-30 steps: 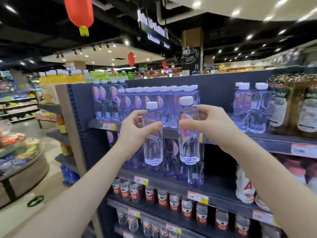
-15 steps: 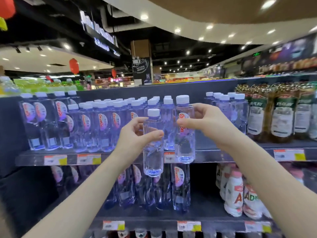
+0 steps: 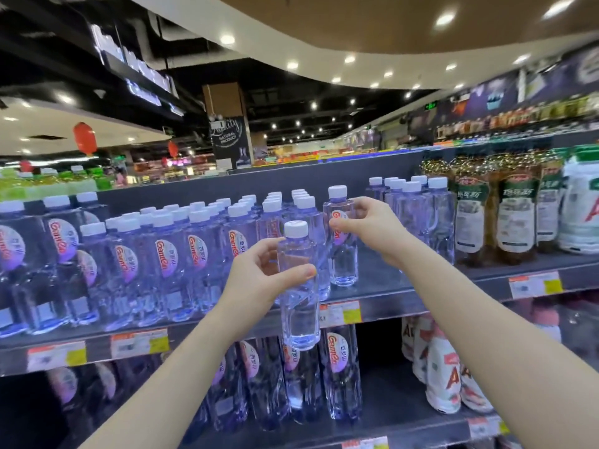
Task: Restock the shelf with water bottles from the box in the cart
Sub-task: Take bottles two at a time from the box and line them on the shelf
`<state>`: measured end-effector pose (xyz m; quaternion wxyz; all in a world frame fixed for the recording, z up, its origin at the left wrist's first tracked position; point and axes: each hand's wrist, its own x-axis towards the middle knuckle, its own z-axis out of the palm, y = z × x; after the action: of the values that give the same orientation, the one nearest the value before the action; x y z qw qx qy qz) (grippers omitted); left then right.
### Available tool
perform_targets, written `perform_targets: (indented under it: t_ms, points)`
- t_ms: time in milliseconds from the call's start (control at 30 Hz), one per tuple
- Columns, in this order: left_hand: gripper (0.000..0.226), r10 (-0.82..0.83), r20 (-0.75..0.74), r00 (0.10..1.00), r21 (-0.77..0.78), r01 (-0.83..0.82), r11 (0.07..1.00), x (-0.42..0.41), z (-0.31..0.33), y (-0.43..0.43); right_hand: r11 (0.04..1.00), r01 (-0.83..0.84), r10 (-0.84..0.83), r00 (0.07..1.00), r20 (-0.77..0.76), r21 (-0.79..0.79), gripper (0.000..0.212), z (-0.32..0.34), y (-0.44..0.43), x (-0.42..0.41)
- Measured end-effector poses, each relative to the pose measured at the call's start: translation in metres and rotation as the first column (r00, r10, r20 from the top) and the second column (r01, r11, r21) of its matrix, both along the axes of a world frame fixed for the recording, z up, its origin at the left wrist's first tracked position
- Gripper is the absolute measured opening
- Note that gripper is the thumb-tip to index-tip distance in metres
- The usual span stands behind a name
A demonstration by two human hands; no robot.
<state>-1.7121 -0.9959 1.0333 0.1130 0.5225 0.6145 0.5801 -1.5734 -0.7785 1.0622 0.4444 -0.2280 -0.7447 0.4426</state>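
Observation:
My left hand grips a clear water bottle with a white cap, held upright in front of the shelf edge. Farther in, my right hand holds a second water bottle by its upper part; its base is at the top shelf surface, right of the rows of stocked water bottles. I cannot tell if that base touches the shelf. The box and the cart are out of view.
More water bottles stand right of a gap on the top shelf, then brown bottles with green labels. The lower shelf holds water bottles and white drink bottles. Price tags line the shelf edges.
Both hands have moved forward toward the top shelf. The right hand's bottle went from in front of the shelf edge to over the shelf surface. The view has shifted closer and right.

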Motion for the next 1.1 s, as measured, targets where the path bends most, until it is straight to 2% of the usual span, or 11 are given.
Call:
perform_targets:
  t_ms: [200,300,367,467,600,700,733,900,1033,1100]
  points:
    - [0.053,-0.003,-0.022,1.0,-0.015,0.003,1.0,0.004,0.002,0.004,0.998,-0.051,0.051,0.999,-0.002,-0.047,0.048,-0.012,0.03,-0.018]
    - [0.061,0.022,-0.017,1.0,0.005,-0.022,1.0,0.005,0.005,0.006,0.995,-0.098,0.099,0.988,0.119,-0.018,0.039,-0.002,0.031,-0.015]
    - [0.058,0.032,-0.018,0.999,0.019,-0.031,0.999,0.006,0.006,0.007,0.996,-0.086,0.079,0.979,0.187,0.027,0.035,0.003,0.038,-0.012]
    - [0.055,0.04,-0.019,0.999,0.028,-0.039,0.999,0.007,0.005,0.007,0.996,-0.029,0.008,0.972,0.235,0.088,0.047,0.003,0.047,-0.014]
    - [0.054,0.045,-0.013,0.999,0.025,-0.045,0.999,0.01,0.005,0.006,0.993,0.021,-0.045,0.976,0.212,0.112,0.047,-0.002,0.055,-0.027]
    - [0.05,0.043,-0.02,0.999,0.028,-0.043,0.999,0.013,0.006,0.005,0.992,0.056,-0.078,0.977,0.2,0.112,0.069,-0.006,0.06,-0.038]
    - [0.048,0.04,-0.024,0.999,0.027,-0.039,0.999,0.014,0.006,0.005,0.993,0.057,-0.077,0.977,0.199,0.104,0.069,-0.007,0.064,-0.042]
    - [0.053,0.035,-0.029,0.999,0.034,-0.034,0.999,0.015,0.007,0.002,0.994,0.066,-0.083,0.972,0.22,0.085,0.035,-0.001,0.07,-0.053]
    - [0.061,0.033,-0.009,0.999,0.04,-0.033,0.999,0.015,0.004,0.003,0.994,0.077,-0.093,0.968,0.232,0.078,0.031,0.002,0.075,-0.062]
    - [0.053,0.038,-0.004,0.999,0.036,-0.038,0.999,0.015,0.003,0.004,0.995,0.074,-0.088,0.97,0.225,0.067,0.033,0.001,0.078,-0.067]
